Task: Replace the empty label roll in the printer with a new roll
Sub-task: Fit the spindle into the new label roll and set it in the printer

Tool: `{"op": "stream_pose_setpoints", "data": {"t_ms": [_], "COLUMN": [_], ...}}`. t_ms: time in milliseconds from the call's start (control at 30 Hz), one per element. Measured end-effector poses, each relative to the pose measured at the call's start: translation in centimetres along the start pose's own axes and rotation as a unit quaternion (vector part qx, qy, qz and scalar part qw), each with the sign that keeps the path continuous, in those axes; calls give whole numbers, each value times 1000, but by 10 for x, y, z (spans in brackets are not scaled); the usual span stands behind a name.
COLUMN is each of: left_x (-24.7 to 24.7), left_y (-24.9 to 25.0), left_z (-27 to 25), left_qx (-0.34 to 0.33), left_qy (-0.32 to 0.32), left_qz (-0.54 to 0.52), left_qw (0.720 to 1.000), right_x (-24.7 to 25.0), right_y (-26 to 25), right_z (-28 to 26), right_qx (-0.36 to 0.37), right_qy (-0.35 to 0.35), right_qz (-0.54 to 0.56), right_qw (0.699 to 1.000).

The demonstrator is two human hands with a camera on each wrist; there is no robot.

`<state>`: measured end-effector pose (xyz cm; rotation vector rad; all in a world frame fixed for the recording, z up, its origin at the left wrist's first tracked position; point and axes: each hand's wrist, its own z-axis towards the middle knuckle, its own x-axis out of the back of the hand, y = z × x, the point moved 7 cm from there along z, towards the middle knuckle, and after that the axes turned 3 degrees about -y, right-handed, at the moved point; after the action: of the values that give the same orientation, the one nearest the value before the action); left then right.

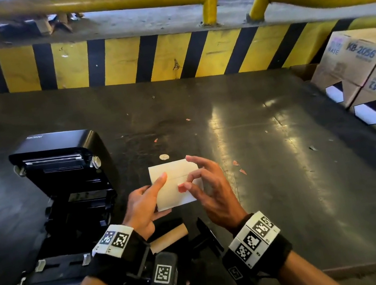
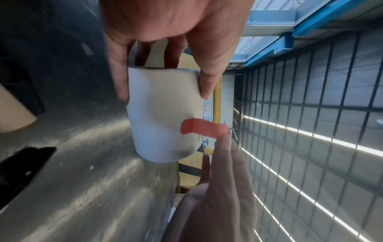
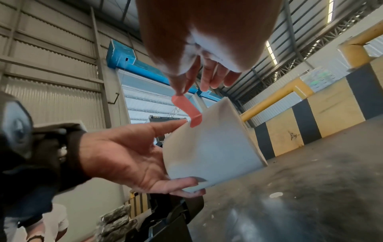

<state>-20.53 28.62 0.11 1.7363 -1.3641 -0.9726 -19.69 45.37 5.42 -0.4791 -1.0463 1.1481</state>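
My left hand [image 1: 150, 197] grips a new white label roll [image 1: 175, 183] above the dark table, thumb on top and fingers underneath; the same roll [image 2: 163, 114] fills the left wrist view. My right hand [image 1: 194, 180] pinches a strip of red tape [image 1: 182, 188] that still sticks to the roll by one end. In the right wrist view the red tape [image 3: 187, 109] is peeled up and bent away from the roll [image 3: 209, 147]. The black printer [image 1: 64, 176] stands open at the left. An empty brown cardboard core [image 1: 169, 239] lies on the table under my wrists.
A black spindle part [image 1: 208, 235] lies beside the core. Cardboard boxes [image 1: 369, 79] stand at the right of the table [image 1: 270, 154]. A yellow and black striped barrier [image 1: 120, 62] runs along the far edge. Small red scraps [image 1: 235, 163] and a round white disc [image 1: 164, 156] lie on the surface.
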Motion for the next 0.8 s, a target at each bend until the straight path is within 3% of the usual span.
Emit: {"op": "stream_pose_setpoints", "data": {"t_ms": [100, 200, 300, 367, 433, 500, 667, 800], "left_x": [-6, -10, -5, -2, 1, 2, 2, 17], "left_y": [-4, -10, -16, -24, -33, -38, -45, -50], "left_z": [-4, -7, -8, -10, -13, -17, -30, -28], "left_qx": [10, 23, 22, 29, 36, 41, 44, 33], "left_qy": [-6, -7, -4, -6, -3, 0, -14, 22], "left_qz": [-8, -12, -8, -7, -14, -21, -60, -55], "left_qw": [1000, 1000, 1000, 1000, 999, 999, 997, 998], "right_x": [12, 36, 58, 56, 39, 24, 25, 20], "right_y": [-7, 6, 66, 118, 159, 174, 176, 166], "right_z": [-14, -27, -48, -72, -99, -115, -121, -110], "right_qx": [-24, -79, -180, -265, -333, -352, -337, -310], "right_qy": [5, 68, 90, 23, -85, -166, -202, -227], "right_qz": [60, 160, 55, -73, -131, -198, -245, -270], "right_qw": [998, 982, 978, 961, 930, 899, 886, 883]}}
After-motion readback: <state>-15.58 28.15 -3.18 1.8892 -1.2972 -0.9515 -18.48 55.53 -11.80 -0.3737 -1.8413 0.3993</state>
